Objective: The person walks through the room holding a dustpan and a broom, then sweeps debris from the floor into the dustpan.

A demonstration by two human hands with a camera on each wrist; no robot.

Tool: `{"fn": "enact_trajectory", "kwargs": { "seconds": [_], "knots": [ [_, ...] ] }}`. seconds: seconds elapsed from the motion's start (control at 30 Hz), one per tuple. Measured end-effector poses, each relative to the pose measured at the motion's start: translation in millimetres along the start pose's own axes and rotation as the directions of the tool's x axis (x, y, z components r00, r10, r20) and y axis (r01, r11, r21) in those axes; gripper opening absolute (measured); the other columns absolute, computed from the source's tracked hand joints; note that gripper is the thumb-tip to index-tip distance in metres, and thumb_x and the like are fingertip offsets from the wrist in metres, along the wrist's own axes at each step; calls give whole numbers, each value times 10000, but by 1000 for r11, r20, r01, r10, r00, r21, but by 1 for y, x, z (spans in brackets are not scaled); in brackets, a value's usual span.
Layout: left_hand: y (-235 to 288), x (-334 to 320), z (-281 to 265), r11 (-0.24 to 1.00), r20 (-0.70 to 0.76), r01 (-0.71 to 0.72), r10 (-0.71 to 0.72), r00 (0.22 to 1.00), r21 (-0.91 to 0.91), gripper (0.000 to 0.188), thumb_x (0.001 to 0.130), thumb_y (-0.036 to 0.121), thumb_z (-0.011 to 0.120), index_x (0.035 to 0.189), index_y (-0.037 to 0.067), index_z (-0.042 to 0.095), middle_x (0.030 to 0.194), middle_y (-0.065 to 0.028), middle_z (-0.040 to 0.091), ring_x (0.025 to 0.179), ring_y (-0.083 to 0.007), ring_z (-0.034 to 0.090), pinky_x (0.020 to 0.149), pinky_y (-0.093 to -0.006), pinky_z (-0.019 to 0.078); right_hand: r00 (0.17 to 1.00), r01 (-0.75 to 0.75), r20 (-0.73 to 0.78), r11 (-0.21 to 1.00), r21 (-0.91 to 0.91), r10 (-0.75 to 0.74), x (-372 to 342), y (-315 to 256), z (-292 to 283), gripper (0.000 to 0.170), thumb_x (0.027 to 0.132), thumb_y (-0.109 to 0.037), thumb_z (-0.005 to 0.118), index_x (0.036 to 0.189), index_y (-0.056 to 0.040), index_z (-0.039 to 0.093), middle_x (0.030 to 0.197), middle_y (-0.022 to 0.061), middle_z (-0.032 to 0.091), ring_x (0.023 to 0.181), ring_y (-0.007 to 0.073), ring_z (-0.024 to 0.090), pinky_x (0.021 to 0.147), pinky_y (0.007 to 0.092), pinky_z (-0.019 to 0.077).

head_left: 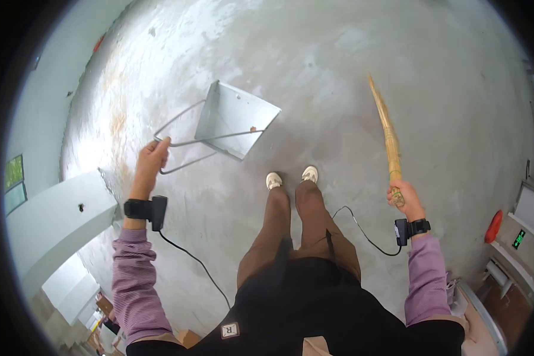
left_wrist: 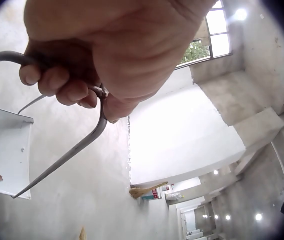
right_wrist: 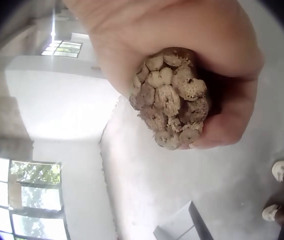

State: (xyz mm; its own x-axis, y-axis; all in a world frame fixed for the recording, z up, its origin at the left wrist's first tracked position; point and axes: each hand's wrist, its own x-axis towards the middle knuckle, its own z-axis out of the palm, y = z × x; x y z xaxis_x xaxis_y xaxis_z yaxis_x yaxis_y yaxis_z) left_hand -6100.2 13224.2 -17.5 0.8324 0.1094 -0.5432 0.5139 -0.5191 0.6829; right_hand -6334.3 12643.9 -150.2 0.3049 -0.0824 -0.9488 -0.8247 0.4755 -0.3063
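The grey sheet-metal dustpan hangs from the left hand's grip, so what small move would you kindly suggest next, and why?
I would probably have the left hand tip the grey sheet-metal dustpan back slightly, because a small brown scrap lies near its open edge and might slide out.

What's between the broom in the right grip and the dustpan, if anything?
Nothing visible. In the head view, only floor separates the broom from the dustpan; the shoes stand below that gap, out of the way.
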Motion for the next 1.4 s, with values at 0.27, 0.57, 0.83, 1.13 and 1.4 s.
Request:
{"fn": "enact_trajectory", "kwargs": {
  "seconds": [0.27, 0.57, 0.83, 1.13, 1.4],
  "knots": [
    [2, 37, -31, 992, 78, 26, -35, 996, 120, 376, 814, 336, 628, 580, 83, 477, 536, 36, 408, 489, -66, 358, 447, -257, 299, 992, -73, 115, 990, 120, 59, -80, 8, 124, 120, 769, -134, 587, 745, -32, 528, 613, 63, 537, 497, 177, 558, 428, 304, 458],
    [-2, 89, -45, 967, 184, 13, -61, 981, 255, 435, 789, 357, 632, 611, -24, 523, 520, -36, 435, 526, -105, 380, 473, -317, 336, 981, -115, 132, 975, -191, 142, -170, -66, 229, 124, 730, -99, 589, 731, -13, 500, 580, 55, 519, 431, 164, 523, 384, 285, 423],
    [53, 133, -47, 956, 92, 45, -74, 993, 289, 450, 773, 359, 634, 654, -64, 534, 520, -113, 469, 516, -147, 407, 488, -353, 361, 989, 118, 131, 867, -484, -62, -136, -218, 251, 118, 721, -91, 593, 748, -19, 503, 593, 46, 524, 448, 158, 530, 410, 291, 425],
    [134, 137, 22, 934, 43, 102, -124, 991, 342, 436, 769, 374, 624, 764, -61, 601, 667, -184, 605, 616, -248, 576, 588, -370, 438, 975, 187, 213, 753, -631, -64, -53, -323, 255, 127, 699, -121, 609, 675, -17, 541, 567, 36, 540, 457, 139, 528, 411, 295, 418],
    [155, 137, 48, 958, -16, 85, -84, 996, 273, 438, 762, 362, 631, 784, -73, 596, 701, -209, 613, 654, -259, 593, 618, -374, 448, 816, 140, 444, 620, -772, 369, -131, -287, 220, 133, 698, -121, 609, 696, -12, 534, 590, 47, 555, 490, 132, 536, 444, 298, 426]
  ]
}}
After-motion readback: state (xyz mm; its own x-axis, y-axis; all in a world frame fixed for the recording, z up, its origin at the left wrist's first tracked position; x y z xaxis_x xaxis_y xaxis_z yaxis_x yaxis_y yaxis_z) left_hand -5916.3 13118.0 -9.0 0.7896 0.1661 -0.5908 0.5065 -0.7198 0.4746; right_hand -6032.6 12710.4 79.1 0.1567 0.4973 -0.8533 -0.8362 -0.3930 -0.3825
